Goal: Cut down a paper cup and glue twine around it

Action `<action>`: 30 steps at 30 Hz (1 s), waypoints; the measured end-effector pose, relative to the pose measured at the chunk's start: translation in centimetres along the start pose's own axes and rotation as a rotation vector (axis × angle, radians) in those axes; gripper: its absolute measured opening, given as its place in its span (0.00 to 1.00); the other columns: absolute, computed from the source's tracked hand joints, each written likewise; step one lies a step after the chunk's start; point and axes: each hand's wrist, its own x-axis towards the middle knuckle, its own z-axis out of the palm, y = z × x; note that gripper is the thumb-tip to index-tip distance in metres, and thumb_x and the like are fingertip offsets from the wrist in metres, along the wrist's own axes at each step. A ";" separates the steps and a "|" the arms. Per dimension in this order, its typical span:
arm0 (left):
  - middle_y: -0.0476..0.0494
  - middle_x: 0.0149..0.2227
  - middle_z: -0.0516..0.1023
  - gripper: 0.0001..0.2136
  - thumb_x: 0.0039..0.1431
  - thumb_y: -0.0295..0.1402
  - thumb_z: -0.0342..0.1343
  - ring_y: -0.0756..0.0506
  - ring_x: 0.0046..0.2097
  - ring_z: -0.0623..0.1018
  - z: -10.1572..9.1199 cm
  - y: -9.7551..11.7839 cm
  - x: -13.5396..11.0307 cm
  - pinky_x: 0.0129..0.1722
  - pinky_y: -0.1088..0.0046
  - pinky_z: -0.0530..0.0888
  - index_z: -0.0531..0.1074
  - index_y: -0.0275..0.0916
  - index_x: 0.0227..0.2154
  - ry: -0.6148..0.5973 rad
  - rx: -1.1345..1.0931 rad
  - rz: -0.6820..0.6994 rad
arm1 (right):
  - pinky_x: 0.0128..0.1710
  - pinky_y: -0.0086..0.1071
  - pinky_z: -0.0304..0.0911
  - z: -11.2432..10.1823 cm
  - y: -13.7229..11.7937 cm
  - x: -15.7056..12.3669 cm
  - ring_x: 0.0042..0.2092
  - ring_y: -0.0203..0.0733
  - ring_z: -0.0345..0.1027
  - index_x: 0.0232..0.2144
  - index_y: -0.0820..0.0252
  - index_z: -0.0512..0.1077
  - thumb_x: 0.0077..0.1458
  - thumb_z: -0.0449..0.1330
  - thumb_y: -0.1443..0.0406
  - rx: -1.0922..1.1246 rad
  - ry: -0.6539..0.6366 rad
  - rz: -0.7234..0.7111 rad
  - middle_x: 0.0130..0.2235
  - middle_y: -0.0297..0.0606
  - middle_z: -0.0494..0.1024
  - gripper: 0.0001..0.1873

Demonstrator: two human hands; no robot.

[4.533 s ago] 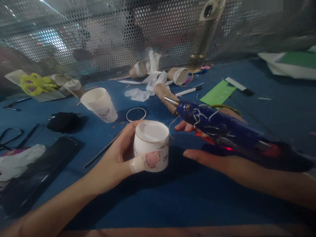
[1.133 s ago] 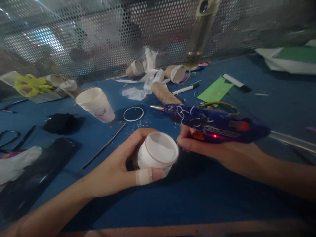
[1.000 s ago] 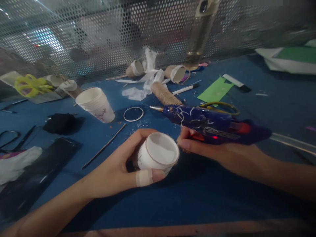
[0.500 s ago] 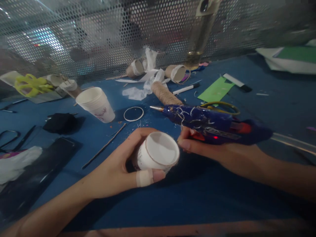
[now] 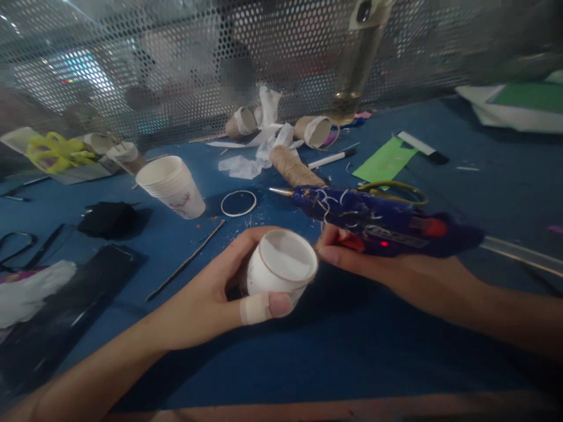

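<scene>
My left hand [image 5: 220, 287] is wrapped round a white paper cup [image 5: 288, 258], with a bandage on the thumb. One round, recessed end of the cup, with a thin brownish edge, faces up toward me. My right hand [image 5: 347, 252] is closed round the handle of a dark blue glue gun [image 5: 360, 217], whose red trigger and small red light show. Its metal nozzle points left, above and apart from the cup. Thin white strands cling to the gun's body. My right thumb and forefinger pinch close beside the cup's edge; whether anything small is between them I cannot make out.
A stack of paper cups [image 5: 176, 190], a white ring [image 5: 238, 203] and a thin stick [image 5: 187, 261] lie left of centre. Behind are a twine-wrapped roll [image 5: 294, 167], a green card [image 5: 385, 159] and a marker [image 5: 332, 158]. A perforated metal screen [image 5: 185, 64] stands at the back.
The cup has tilted slightly and shifted a little up and left in my left hand, whose thumb has moved up with it. The glue gun has barely moved.
</scene>
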 end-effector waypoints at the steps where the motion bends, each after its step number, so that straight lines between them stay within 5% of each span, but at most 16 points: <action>1: 0.47 0.56 0.78 0.25 0.61 0.30 0.69 0.41 0.57 0.77 0.0 0.0 0.0 0.55 0.70 0.75 0.72 0.51 0.58 0.003 -0.019 -0.017 | 0.50 0.41 0.69 0.1 0.1 -0.1 0.40 0.45 0.73 0.32 0.49 0.79 0.58 0.66 0.46 0.001 0.018 0.013 0.36 0.31 0.81 0.16; 10: 0.39 0.57 0.78 0.22 0.62 0.38 0.69 0.36 0.59 0.77 -0.2 -0.2 0.2 0.55 0.65 0.76 0.70 0.43 0.55 0.020 -0.071 -0.046 | 0.48 0.42 0.71 0.3 0.0 0.1 0.38 0.45 0.72 0.30 0.48 0.78 0.56 0.67 0.46 0.029 0.030 0.057 0.34 0.31 0.81 0.16; 16: 0.43 0.60 0.79 0.22 0.67 0.40 0.64 0.36 0.60 0.77 -0.4 -0.3 0.1 0.55 0.66 0.76 0.72 0.47 0.61 0.045 -0.068 -0.049 | 0.49 0.39 0.71 0.4 0.4 -0.2 0.40 0.44 0.73 0.33 0.49 0.80 0.56 0.68 0.46 0.060 0.053 0.052 0.36 0.31 0.81 0.16; 23: 0.50 0.67 0.75 0.21 0.73 0.43 0.56 0.35 0.69 0.69 -0.4 -1.0 0.1 0.67 0.63 0.65 0.71 0.53 0.66 0.183 -0.017 0.007 | 0.51 0.43 0.72 0.4 0.2 -0.2 0.43 0.48 0.78 0.33 0.48 0.79 0.57 0.67 0.49 0.007 0.047 0.046 0.37 0.31 0.84 0.13; 30: 0.48 0.66 0.75 0.24 0.71 0.43 0.60 0.37 0.68 0.71 -0.5 -1.4 0.3 0.66 0.64 0.69 0.68 0.52 0.67 0.085 0.022 0.025 | 0.58 0.46 0.70 0.3 0.8 0.0 0.46 0.49 0.78 0.32 0.46 0.78 0.58 0.68 0.51 -0.010 0.046 -0.076 0.41 0.31 0.84 0.09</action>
